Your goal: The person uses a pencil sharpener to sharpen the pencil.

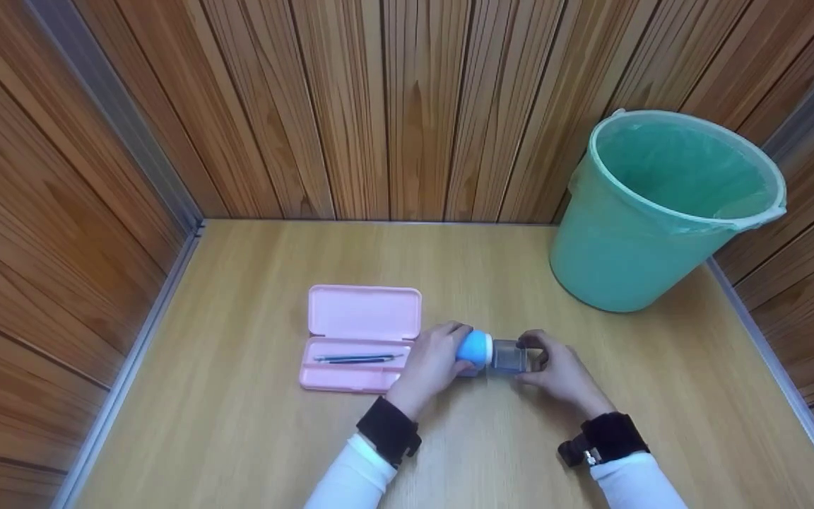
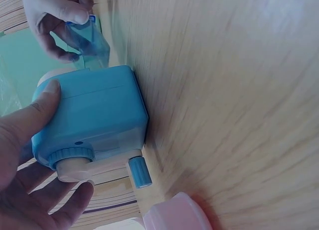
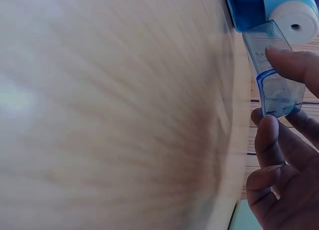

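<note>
A blue and white crank pencil sharpener [image 1: 475, 348] stands on the table, gripped by my left hand [image 1: 432, 362]. In the left wrist view its crank handle [image 2: 140, 172] hangs on the near side, and my thumb lies across the blue body [image 2: 99, 103]. My right hand [image 1: 562, 375] pinches the clear shavings drawer [image 1: 508, 358] between thumb and fingers. The right wrist view has the drawer [image 3: 271, 53] tilted, its inner end right at the sharpener's blue drawer opening [image 3: 247, 12]. Dark specks show inside the drawer. Above it is the white front [image 3: 294, 22] with the pencil hole.
Left of the sharpener lies an open pink pencil case [image 1: 364, 312], partly behind my left hand, with pencils [image 1: 356, 358] in it. A green lined bin [image 1: 633, 247] stands at the back right. Wooden walls [image 1: 414, 113] enclose the table's back and sides.
</note>
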A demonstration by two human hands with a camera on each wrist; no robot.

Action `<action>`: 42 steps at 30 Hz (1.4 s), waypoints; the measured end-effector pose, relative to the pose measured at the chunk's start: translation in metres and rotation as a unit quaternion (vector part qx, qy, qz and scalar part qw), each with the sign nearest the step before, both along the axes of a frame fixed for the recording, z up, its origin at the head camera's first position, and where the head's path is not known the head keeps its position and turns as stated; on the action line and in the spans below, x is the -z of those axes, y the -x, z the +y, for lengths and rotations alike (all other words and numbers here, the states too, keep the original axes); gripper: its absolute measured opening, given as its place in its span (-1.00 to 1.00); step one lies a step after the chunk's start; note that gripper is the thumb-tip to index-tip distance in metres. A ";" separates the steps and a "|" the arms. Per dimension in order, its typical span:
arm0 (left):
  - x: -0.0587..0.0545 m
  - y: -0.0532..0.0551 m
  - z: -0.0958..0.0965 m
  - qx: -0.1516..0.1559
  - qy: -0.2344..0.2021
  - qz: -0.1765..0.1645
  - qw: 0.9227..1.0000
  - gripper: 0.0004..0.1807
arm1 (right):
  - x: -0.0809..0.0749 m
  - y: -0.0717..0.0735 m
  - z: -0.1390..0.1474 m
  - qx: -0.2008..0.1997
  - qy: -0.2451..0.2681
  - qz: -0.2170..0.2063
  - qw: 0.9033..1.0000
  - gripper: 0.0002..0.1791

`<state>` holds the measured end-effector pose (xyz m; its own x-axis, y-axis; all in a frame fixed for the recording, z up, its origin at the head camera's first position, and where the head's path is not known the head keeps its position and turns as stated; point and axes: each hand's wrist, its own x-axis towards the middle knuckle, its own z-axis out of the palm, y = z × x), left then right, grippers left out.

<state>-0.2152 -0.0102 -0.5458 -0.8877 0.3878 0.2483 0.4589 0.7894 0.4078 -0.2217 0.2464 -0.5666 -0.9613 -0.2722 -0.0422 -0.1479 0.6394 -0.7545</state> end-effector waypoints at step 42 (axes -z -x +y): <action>-0.002 0.000 0.001 -0.004 0.000 -0.041 0.999 -0.39 | 0.006 0.012 -0.037 -0.033 -0.029 -0.023 0.999 -0.25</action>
